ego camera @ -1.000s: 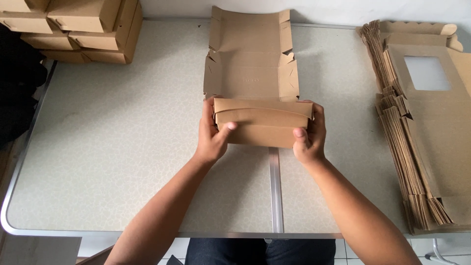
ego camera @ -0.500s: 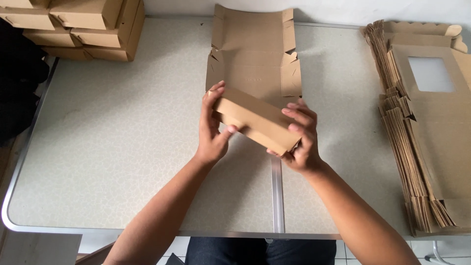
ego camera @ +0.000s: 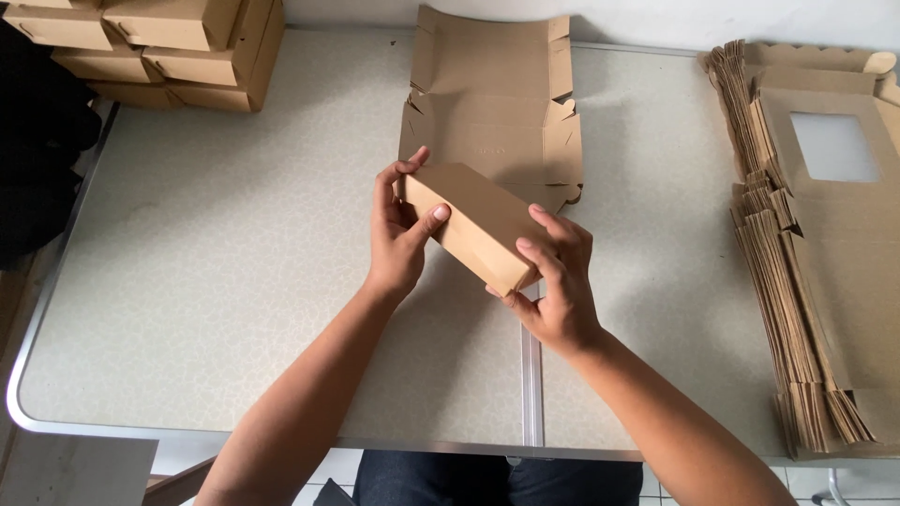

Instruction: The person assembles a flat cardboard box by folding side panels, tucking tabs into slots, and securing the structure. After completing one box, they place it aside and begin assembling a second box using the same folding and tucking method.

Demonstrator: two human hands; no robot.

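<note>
Speckled table [ego camera: 234, 281], 2 hands [ego camera: 398, 234] holding tilted box [ego camera: 473, 225]

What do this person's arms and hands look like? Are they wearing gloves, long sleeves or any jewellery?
Both arms are bare as far up as the picture shows, with no sleeves in view. The left hand and the right hand wear no gloves, and no rings, watch or bracelet show. The nails are short and unpainted. Dark blue trousers show at the bottom edge.
</note>
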